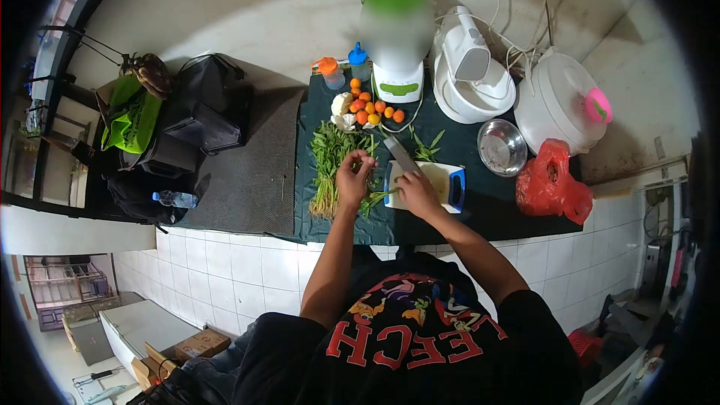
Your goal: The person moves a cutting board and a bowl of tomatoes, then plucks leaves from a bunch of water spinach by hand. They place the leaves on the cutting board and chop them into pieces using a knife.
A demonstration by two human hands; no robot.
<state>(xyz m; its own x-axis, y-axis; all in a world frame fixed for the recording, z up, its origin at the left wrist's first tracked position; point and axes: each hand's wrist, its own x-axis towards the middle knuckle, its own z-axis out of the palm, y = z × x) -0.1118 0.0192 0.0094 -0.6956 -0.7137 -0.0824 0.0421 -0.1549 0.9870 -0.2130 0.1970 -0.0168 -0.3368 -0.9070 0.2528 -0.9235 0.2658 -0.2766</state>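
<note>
My left hand (352,178) is raised over the bunch of leafy greens (328,154), its fingers curled together; whatever they pinch is too small to name. My right hand (418,193) is closed round the handle of a knife (402,155), whose broad blade points up and left across the corner of the cutting board. This white board (442,182) has blue ends and lies flat under the right hand. Some green stems (375,199) lie between my hands, by the board's left end. Loose leaves (428,147) rest just beyond the board.
Tomatoes (373,107) and garlic-like white bulbs (342,105) lie behind the greens. Farther back stands a green-and-white appliance (397,45). To the right are a metal bowl (502,148), a red plastic bag (553,184), a white mixer (469,64) and a large white container (562,101).
</note>
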